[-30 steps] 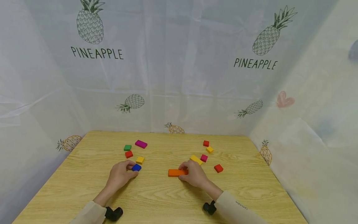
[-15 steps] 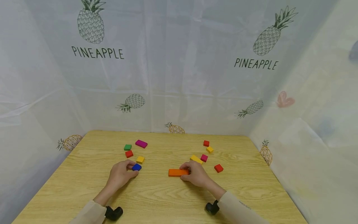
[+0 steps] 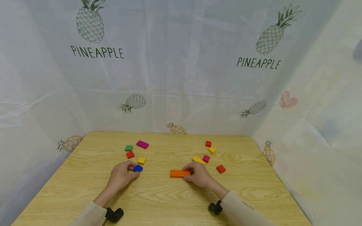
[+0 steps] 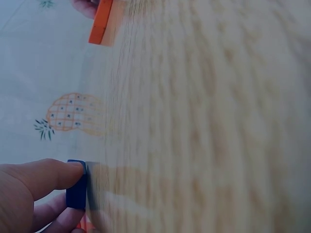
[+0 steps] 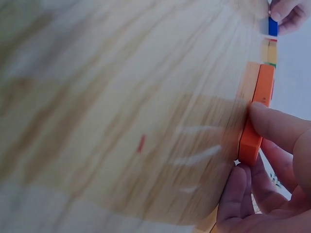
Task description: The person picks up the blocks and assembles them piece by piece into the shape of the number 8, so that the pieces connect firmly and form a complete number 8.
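My left hand [image 3: 121,176] pinches a small blue block [image 3: 138,168] between thumb and fingers on the wooden table. In the left wrist view, the thumb lies against one side of the blue block [image 4: 76,184]. To the right, my right hand [image 3: 199,175] grips the right end of a long orange block [image 3: 176,174], which lies flat and crosswise. The right wrist view shows the thumb over the orange block [image 5: 256,116] and fingers curled beneath its near end. A yellow block [image 3: 141,160] lies just beyond the blue one. Another yellow block [image 3: 198,159] sits behind my right hand, partly hidden.
Back left lie a green block [image 3: 128,148], a red block [image 3: 130,154] and a purple block [image 3: 142,144]. On the right are a pink block [image 3: 206,158], a red block [image 3: 221,169], and a red and yellow pair behind. Pineapple-printed cloth [image 3: 181,78] surrounds the table [image 3: 158,201].
My right hand has slid slightly to the right along the orange block, which stays in nearly the same place. My left hand keeps still with the blue block.
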Demonstrator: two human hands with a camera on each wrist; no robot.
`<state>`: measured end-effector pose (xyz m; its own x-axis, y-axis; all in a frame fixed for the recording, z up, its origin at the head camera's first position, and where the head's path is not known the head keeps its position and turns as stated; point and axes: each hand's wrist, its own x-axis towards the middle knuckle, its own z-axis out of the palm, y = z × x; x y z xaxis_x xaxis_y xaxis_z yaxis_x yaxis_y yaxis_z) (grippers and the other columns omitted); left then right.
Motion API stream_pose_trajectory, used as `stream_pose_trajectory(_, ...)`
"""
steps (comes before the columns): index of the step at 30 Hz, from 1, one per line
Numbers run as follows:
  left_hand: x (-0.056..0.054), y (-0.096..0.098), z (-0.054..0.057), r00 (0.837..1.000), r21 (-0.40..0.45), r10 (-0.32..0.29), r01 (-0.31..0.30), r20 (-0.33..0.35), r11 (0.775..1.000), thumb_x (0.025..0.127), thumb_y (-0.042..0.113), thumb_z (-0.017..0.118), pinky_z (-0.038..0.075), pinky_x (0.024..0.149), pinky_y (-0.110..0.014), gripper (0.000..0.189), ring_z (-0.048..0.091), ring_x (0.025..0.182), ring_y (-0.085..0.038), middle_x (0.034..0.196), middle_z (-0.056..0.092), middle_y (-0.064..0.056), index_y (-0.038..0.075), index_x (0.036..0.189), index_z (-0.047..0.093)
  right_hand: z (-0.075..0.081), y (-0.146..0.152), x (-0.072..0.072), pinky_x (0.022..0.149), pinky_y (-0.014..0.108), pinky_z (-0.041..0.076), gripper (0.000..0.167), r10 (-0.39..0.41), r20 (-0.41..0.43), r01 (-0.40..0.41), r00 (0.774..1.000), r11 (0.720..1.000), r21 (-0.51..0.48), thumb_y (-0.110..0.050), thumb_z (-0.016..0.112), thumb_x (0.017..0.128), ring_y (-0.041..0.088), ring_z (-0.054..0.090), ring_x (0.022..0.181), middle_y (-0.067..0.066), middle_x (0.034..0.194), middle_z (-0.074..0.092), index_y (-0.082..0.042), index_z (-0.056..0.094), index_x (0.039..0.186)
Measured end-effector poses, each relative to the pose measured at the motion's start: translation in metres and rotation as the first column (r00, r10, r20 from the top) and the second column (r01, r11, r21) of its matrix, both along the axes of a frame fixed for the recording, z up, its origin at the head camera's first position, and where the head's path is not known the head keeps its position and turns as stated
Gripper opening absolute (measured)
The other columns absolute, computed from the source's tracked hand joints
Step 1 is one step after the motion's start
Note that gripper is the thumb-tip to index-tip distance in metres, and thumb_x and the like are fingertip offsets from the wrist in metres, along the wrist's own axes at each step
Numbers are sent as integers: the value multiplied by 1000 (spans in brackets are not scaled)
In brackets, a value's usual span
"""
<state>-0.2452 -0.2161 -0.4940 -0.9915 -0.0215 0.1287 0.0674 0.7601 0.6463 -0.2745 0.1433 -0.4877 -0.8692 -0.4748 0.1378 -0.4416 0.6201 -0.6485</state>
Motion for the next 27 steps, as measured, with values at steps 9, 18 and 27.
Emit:
stream_pose_trajectory(9,0,0,3,1000,-13,-22,22,7,1000,87,18,89,57,86,-51,33,70,95,-25,103,75,-6,2,113,75,0,0,-2,76,27,46,22,1,-9,-1,1000,1000,4,-11,87,88,18,57,87,3,105,73,-7,79,108)
stream_pose_trajectory(18,-6,5,8,995,-10,-93,92,-35,996,86,19,89,57,87,-47,30,70,96,-23,103,76,-5,5,109,77,-2,0,-4,73,26,45,21,-6,23,6,1000,1000,0,-10,86,89,17,55,83,0,100,70,-9,79,109)
stream_pose_trajectory(27,-17,24,16,983,-18,-176,175,-52,984,86,16,88,58,86,-44,24,69,96,-20,102,76,-1,11,107,79,-3,0,-5,74,26,45,22,-19,23,19,1000,1000,14,-11,87,89,18,55,84,0,100,69,-10,79,109)
